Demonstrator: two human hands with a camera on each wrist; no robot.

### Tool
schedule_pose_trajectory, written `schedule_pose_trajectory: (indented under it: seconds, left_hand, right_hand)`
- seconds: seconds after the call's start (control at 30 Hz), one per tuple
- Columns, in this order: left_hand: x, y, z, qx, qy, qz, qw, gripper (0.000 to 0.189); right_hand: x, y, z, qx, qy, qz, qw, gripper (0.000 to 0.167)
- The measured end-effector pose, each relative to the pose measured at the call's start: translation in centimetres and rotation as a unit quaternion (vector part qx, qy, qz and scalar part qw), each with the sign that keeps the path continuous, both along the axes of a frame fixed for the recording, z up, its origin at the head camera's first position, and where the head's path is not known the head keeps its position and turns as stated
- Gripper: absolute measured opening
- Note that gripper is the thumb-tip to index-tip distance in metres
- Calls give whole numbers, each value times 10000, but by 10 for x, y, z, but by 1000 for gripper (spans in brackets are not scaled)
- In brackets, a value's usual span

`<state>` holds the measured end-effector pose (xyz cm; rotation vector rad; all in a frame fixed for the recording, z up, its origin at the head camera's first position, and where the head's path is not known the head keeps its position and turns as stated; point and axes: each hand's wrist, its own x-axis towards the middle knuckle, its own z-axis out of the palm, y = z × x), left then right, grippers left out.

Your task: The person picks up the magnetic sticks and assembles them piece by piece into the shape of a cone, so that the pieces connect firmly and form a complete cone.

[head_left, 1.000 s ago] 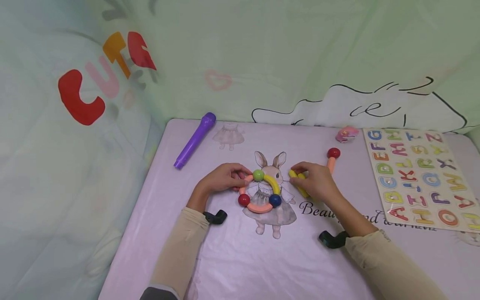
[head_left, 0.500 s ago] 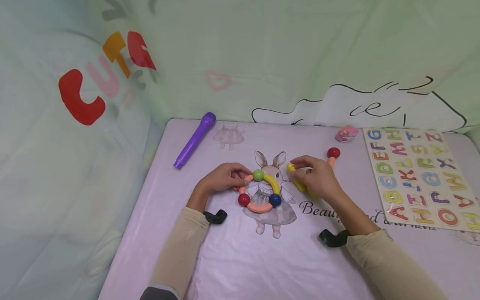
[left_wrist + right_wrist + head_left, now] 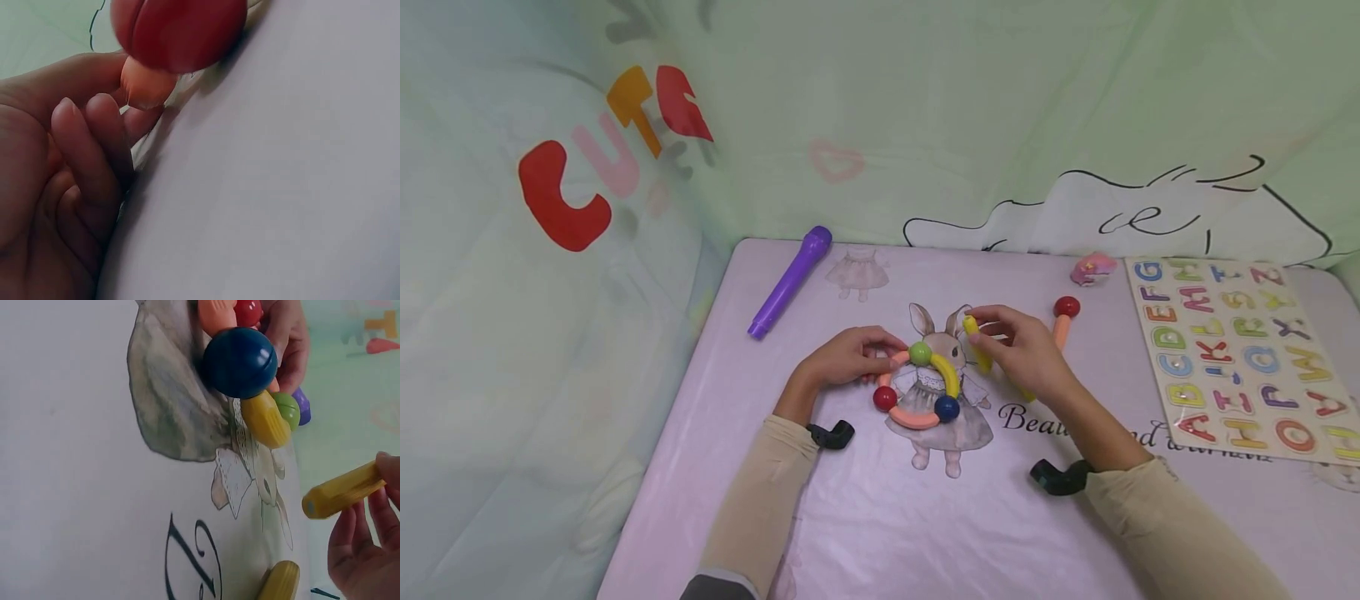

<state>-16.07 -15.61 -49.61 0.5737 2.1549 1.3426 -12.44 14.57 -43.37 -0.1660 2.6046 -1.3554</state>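
Note:
A ring of curved sticks and coloured balls is at the middle of the table, over the printed rabbit. My left hand pinches its upper-left salmon stick, just beyond the red ball. To the right of the ring, my right hand holds a yellow stick between thumb and fingers, one end pointing out free. The ring's blue ball and its yellow curved stick face that hand. Below it, a second yellow stick lies on the table, partly hidden in the head view.
A salmon stick with a red ball lies right of my right hand. Beyond are a small pink toy and an alphabet board. A purple toy microphone lies at the back left. Fabric walls border the table.
My right hand has shifted left and turned its yellow stick more upright, away from the other yellow stick. The ring has turned slightly clockwise in my left hand.

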Motion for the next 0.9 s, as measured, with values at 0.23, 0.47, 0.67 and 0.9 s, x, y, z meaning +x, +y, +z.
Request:
schedule_pose_trajectory:
  seconds: [0.23, 0.47, 0.67, 0.9]
  left_hand:
    - [0, -1, -1, -21, 106, -75, 9999, 34]
    - [0, -1, -1, -5, 52, -77, 10000, 36]
    - [-1, -1, -1, -28, 70, -74, 9999, 36]
    - [0, -1, 0, 0, 87, -84, 9999, 37]
  right_hand:
    - [2, -11, -1, -704, 403, 121, 9966, 37]
    - [5, -23, -4, -1063, 824, 269, 9906, 35]
    - [6, -33, -5, -1218, 974, 377, 9870, 33]
    - [5, -40, -8, -1296, 1053, 481, 9848, 31]
